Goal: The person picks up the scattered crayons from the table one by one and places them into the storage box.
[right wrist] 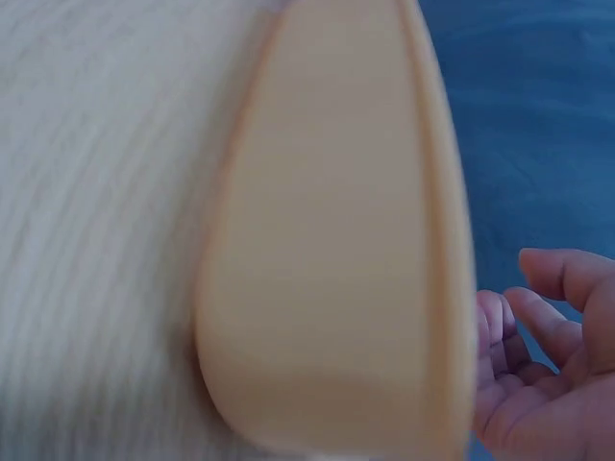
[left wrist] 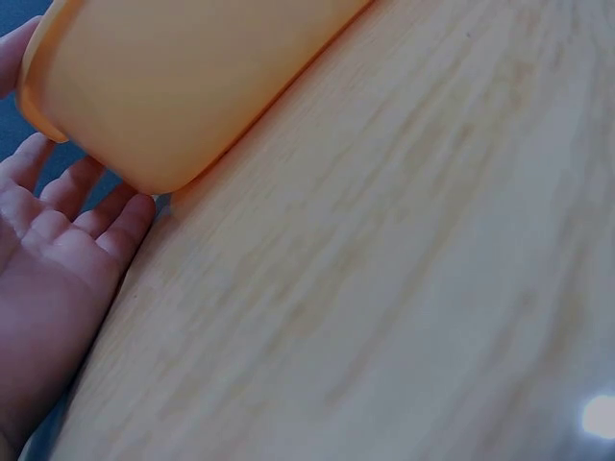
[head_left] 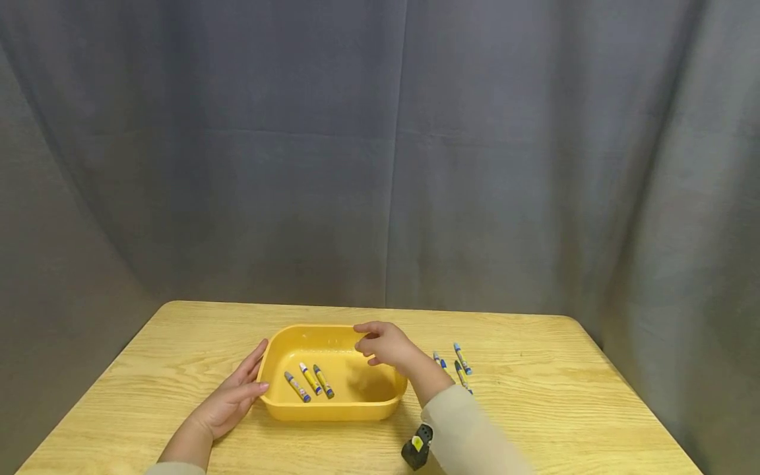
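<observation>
A yellow plastic tub point(head_left: 329, 412) stands on the table with three paper-wrapped crayons in it: a grey-tipped one point(head_left: 297, 387), a white-tipped one point(head_left: 311, 379) and a dark-tipped one point(head_left: 323, 381). My left hand point(head_left: 228, 400) holds the tub's left end, thumb at the rim and fingers against the outer wall. In the left wrist view the fingertips point(left wrist: 130, 226) meet the wall low down. My right hand point(head_left: 386, 343) hangs over the tub's right end, fingers loosely bent and spread, with nothing visible between them. The right wrist view is blurred.
Several more crayons point(head_left: 462, 359) lie on the wooden table point(head_left: 534, 396) right of the tub, partly behind the right forearm. A black wrist device point(head_left: 417, 447) sits by the right sleeve. Grey curtains point(head_left: 380, 165) hang behind the table.
</observation>
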The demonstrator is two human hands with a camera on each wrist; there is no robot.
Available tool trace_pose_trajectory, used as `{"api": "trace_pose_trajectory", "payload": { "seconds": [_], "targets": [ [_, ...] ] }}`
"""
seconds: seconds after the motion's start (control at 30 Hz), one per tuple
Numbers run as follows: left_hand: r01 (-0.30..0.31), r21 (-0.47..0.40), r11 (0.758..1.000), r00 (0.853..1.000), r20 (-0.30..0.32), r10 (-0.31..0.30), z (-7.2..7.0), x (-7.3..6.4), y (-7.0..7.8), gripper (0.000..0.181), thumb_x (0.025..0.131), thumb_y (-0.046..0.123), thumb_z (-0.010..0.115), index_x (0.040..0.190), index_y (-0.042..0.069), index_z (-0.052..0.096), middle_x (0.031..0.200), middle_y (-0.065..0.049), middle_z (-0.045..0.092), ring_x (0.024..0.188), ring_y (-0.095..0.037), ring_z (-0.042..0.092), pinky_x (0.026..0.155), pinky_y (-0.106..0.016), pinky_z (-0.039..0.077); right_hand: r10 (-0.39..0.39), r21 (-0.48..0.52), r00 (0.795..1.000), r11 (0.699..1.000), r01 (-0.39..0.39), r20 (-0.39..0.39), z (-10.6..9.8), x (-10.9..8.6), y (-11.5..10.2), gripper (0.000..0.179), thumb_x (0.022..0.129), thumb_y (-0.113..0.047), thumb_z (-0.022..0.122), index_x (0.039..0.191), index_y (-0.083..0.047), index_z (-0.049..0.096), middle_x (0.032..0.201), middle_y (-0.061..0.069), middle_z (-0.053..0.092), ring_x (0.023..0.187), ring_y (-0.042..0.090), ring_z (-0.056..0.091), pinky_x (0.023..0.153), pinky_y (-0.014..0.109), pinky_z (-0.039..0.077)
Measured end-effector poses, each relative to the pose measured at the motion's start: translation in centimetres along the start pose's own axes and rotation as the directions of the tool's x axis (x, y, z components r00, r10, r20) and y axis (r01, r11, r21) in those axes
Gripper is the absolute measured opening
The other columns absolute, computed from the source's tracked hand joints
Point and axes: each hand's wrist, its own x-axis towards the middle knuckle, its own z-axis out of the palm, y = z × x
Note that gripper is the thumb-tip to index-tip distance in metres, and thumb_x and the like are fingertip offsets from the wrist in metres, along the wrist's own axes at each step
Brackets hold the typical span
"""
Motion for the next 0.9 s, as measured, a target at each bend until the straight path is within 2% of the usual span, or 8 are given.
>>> {"api": "trace_pose_trajectory", "payload": {
  "seconds": [0.13,0.27,0.4,0.6,0.63,0.73,0.8,0.9],
  "targets": [
    [0.003,0.006,1.0,1.0,-0.003,-0.003,0.1,0.0,0.0,0.087,0.095,0.013,0.052,0.159,0.022,-0.006,0.166,-0.015,-0.007,0.141,0.001,0.026,0.097,-0.006,0.036,-0.006,0.012,0.999,1.0,0.007,-0.044,-2.3,-0.8,0.5,0.045,0.094,-0.011,0.06,0.137,-0.001,0.054,0.108,0.013,0.064,0.093,0.022,0.06,0.081,0.035,0.057],
    [0.013,0.009,1.0,1.0,-0.011,-0.013,0.0,0.0,0.0,0.087,0.095,0.013,0.052,0.159,0.024,-0.006,0.166,-0.014,-0.006,0.13,0.013,0.033,0.097,-0.006,0.036,0.016,-0.002,0.994,1.0,-0.016,-0.108,-4.7,-1.5,1.5,0.044,0.094,-0.012,0.058,0.137,-0.003,0.054,0.118,0.016,0.065,0.102,0.028,0.061,0.082,0.036,0.056],
    [0.014,0.012,1.0,1.0,-0.011,-0.013,0.0,-0.1,0.2,0.088,0.095,0.014,0.053,0.159,0.024,-0.006,0.166,-0.014,-0.006,0.132,0.009,0.032,0.097,-0.006,0.036,0.046,-0.029,0.983,0.998,-0.052,-0.175,-7.0,-2.1,2.9,0.045,0.095,-0.013,0.057,0.139,-0.003,0.053,0.121,0.018,0.063,0.104,0.032,0.06,0.084,0.038,0.056],
    [0.009,0.0,1.0,1.0,-0.008,-0.009,0.0,-0.3,0.4,0.088,0.095,0.012,0.052,0.158,0.022,-0.008,0.165,-0.015,-0.008,0.118,0.022,0.038,0.096,-0.005,0.036,0.1,-0.067,0.97,0.991,-0.118,-0.22,-9.6,-3.2,5.4,0.048,0.095,-0.013,0.056,0.141,0.0,0.049,0.129,0.023,0.059,0.105,0.032,0.059,0.085,0.042,0.055],
    [0.011,-0.004,1.0,1.0,-0.009,-0.011,0.0,-0.3,0.4,0.088,0.095,0.012,0.052,0.158,0.022,-0.008,0.165,-0.015,-0.009,0.115,0.024,0.038,0.096,-0.005,0.036,0.104,-0.072,0.968,0.99,-0.124,-0.227,-9.9,-3.3,5.8,0.049,0.095,-0.013,0.056,0.141,0.001,0.048,0.127,0.023,0.06,0.101,0.03,0.059,0.082,0.04,0.055],
    [0.011,-0.003,1.0,1.0,-0.011,-0.011,0.0,-0.4,0.4,0.088,0.095,0.012,0.052,0.158,0.022,-0.007,0.165,-0.015,-0.009,0.115,0.024,0.038,0.096,-0.005,0.036,0.125,-0.066,0.962,0.987,-0.145,-0.243,-10.9,-3.7,6.8,0.05,0.095,-0.011,0.055,0.142,0.004,0.046,0.102,0.014,0.065,0.081,0.021,0.057,0.071,0.034,0.051],
    [0.01,0.0,1.0,1.0,-0.008,-0.01,0.0,-0.4,0.5,0.087,0.095,0.012,0.052,0.158,0.022,-0.008,0.165,-0.015,-0.009,0.115,0.024,0.038,0.096,-0.005,0.036,0.143,-0.053,0.957,0.985,-0.161,-0.254,-11.4,-3.9,7.4,0.051,0.095,-0.011,0.055,0.142,0.005,0.045,0.082,0.005,0.059,0.067,0.014,0.048,0.064,0.029,0.046],
    [0.007,0.004,1.0,1.0,-0.013,-0.006,-0.1,-0.4,0.6,0.087,0.095,0.012,0.052,0.158,0.022,-0.007,0.165,-0.015,-0.009,0.116,0.023,0.038,0.096,-0.006,0.036,0.161,-0.047,0.949,0.983,-0.18,-0.27,-11.9,-4.3,8.3,0.051,0.095,-0.01,0.055,0.142,0.006,0.044,0.085,0.006,0.059,0.062,0.012,0.044,0.062,0.026,0.044]
  ]
}}
